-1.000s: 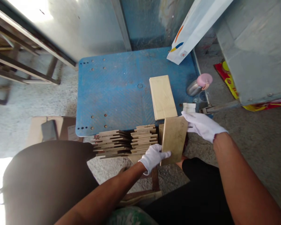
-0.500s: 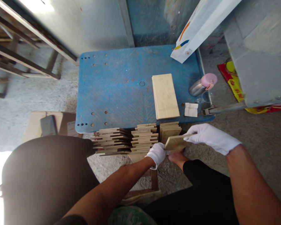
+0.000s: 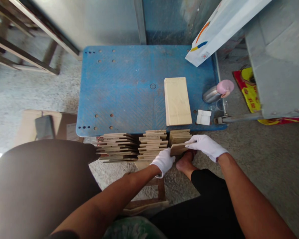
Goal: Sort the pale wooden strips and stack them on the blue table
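Between my two white-gloved hands is a thin wooden board (image 3: 178,149), standing on edge at the near end of the right-hand row of boards (image 3: 179,135). My left hand (image 3: 163,162) is closed at the board's left end. At its right end, my right hand (image 3: 206,146) pinches the top corner between thumb and fingers. To the left stand a middle row of boards (image 3: 153,143) and a left row of boards (image 3: 118,146), all on edge and staggered. A neat stack of pale boards (image 3: 178,101) lies flat on the blue table (image 3: 119,89) beyond.
On the table's right side are a steel flask with a pink lid (image 3: 212,94), a clear cup (image 3: 222,104), a folded white paper (image 3: 203,117) and a white bag (image 3: 201,53). A cardboard box (image 3: 27,124) sits at the left. My bare foot (image 3: 185,161) is just below the board.
The held board has moved left and away from me, up against the right row. Both hands moved with it, my right hand shifting left. The view has shifted slightly.
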Demonstrator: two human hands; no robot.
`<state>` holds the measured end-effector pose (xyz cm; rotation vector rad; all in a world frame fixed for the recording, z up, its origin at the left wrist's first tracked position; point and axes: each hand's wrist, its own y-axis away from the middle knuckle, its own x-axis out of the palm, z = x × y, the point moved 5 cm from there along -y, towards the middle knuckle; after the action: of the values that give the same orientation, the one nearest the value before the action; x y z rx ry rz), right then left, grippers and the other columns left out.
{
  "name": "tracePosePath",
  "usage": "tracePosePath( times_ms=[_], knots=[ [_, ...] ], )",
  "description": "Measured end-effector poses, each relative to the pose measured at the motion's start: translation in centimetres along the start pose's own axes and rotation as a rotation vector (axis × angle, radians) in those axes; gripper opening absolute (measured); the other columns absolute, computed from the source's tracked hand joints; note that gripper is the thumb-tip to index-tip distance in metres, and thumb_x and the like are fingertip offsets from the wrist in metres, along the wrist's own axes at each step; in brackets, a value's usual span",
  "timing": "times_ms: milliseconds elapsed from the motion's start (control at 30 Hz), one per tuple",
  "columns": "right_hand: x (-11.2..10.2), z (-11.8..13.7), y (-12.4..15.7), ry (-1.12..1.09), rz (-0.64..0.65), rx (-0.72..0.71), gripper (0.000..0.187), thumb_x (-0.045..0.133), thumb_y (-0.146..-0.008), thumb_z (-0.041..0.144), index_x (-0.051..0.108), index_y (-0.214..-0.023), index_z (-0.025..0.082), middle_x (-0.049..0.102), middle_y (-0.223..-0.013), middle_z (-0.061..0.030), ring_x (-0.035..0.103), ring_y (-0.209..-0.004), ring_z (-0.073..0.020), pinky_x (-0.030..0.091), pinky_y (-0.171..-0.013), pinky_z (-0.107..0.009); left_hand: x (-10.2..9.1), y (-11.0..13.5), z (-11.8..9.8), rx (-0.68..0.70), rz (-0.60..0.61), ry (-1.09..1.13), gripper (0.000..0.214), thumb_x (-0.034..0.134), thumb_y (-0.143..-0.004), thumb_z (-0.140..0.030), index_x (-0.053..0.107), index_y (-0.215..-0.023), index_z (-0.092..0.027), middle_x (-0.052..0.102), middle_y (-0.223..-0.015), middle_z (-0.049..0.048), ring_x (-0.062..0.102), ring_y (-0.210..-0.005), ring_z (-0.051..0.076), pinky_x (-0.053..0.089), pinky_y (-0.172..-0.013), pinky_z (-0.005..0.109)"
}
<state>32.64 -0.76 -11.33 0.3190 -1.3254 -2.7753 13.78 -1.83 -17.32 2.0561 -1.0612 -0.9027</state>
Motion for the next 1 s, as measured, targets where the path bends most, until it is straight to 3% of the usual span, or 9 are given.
tracePosePath(
  times_ms=[200,400,533,667,800,900,1000],
  knots=[
    [0.2,-1.5,-1.0,0.049,-0.037,0.017,0.025,0.075,-0.057,0.035,0.069,-0.071,0.014,0.07,-0.081,-0.0069,0.061,-0.076,-0.0188,0.046,-0.068,-0.029,-0.4,0.3,-0.6,0.011,-0.02,0.017,0.038,0.056,-0.084,-0.033,0.06,-0.119,-0.017,0.069,-0.109,0.0124,0.064,-0.099,0.023,0.047,-0.086,0.027],
    [0.5,-3.3,-2.8,0.139,-0.085,0.009,0.026,0.072,-0.064,0.032,0.072,-0.081,0.013,0.071,-0.09,-0.0088,0.064,-0.086,-0.0214,0.047,-0.077,-0.03,-0.8,0.0,-0.7,0.027,-0.003,0.005,0.038,0.055,-0.085,-0.033,0.062,-0.117,-0.014,0.069,-0.108,0.0143,0.065,-0.098,0.025,0.047,-0.085,0.029],
    [0.2,-2.9,-3.7,0.356,-0.132,0.003,0.02,0.067,-0.072,0.033,0.074,-0.081,0.016,0.072,-0.09,-0.0075,0.064,-0.087,-0.0212,0.045,-0.081,-0.029,-0.5,0.0,-0.5,0.021,0.006,0.022,0.042,0.054,-0.086,-0.032,0.059,-0.121,-0.011,0.067,-0.112,0.017,0.064,-0.102,0.026,0.047,-0.087,0.031],
    [-0.9,-1.1,-3.7,0.637,-0.135,0.031,0.023,0.065,-0.075,0.04,0.074,-0.073,0.019,0.071,-0.076,-0.007,0.064,-0.074,-0.0208,0.043,-0.067,-0.027,-0.7,0.2,-0.7,0.012,0.015,0.065,0.046,0.055,-0.086,-0.032,0.056,-0.127,-0.012,0.067,-0.116,0.015,0.063,-0.107,0.023,0.047,-0.089,0.027],
    [-2.6,0.7,-3.1,0.751,-0.106,0.05,0.034,0.059,-0.078,0.049,0.071,-0.066,0.02,0.068,-0.066,-0.0071,0.061,-0.064,-0.0197,0.039,-0.058,-0.028,-3.1,0.5,-2.4,0.054,-0.054,0.178,0.049,0.058,-0.085,-0.034,0.056,-0.129,-0.014,0.067,-0.116,0.0122,0.064,-0.106,0.021,0.048,-0.092,0.026],
    [-4.2,2.2,-2.6,0.758,-0.265,0.063,0.043,0.048,-0.085,0.053,0.071,-0.071,0.02,0.07,-0.074,-0.0092,0.063,-0.07,-0.0214,0.039,-0.059,-0.029,-6.4,0.2,-4.4,0.129,-0.207,0.299,0.054,0.055,-0.087,-0.032,0.047,-0.137,-0.013,0.064,-0.123,0.0111,0.062,-0.111,0.019,0.047,-0.096,0.026],
    [-4.8,3.3,-2.3,0.602,-0.436,0.065,0.046,0.042,-0.088,0.054,0.072,-0.085,0.02,0.071,-0.085,-0.0097,0.064,-0.084,-0.0239,0.043,-0.065,-0.029,-9.6,-0.5,-6.2,0.174,-0.403,0.218,0.062,0.054,-0.087,-0.031,0.038,-0.143,-0.01,0.054,-0.136,0.0126,0.053,-0.123,0.021,0.04,-0.105,0.029]
  ],
)
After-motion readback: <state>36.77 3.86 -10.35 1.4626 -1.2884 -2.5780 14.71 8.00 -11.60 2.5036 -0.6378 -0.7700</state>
